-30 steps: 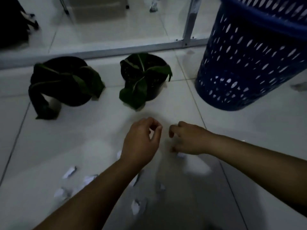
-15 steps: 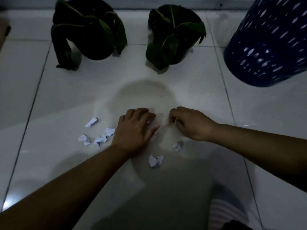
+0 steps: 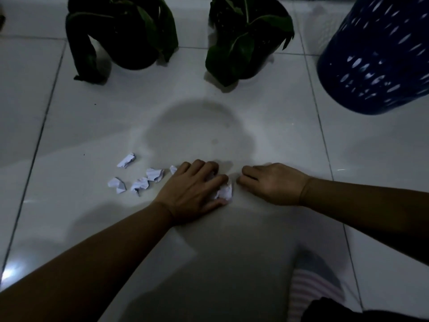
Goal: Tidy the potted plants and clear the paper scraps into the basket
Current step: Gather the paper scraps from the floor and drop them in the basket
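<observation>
Crumpled white paper scraps [image 3: 139,177] lie scattered on the white tiled floor, left of my hands. My left hand [image 3: 195,194] rests palm-down on the floor, with thumb and fingers closed around one crumpled scrap [image 3: 224,192]. Just right of it, my right hand [image 3: 274,182] sits knuckles-up with its fingers curled under; nothing shows inside it. Two dark potted plants stand at the far edge, one on the left [image 3: 120,31] and one in the middle [image 3: 246,38], both with drooping leaves. The blue perforated basket [image 3: 380,56] stands at the far right.
A long leaf of the left plant [image 3: 86,63] hangs down to the floor. My striped sock [image 3: 313,291] shows at the lower right. Dark grout lines cross the tiles, and my shadow falls over the floor between hands and plants.
The view has tilted down toward the floor. My left hand has come down and closed on a scrap near my right hand, which has barely moved.
</observation>
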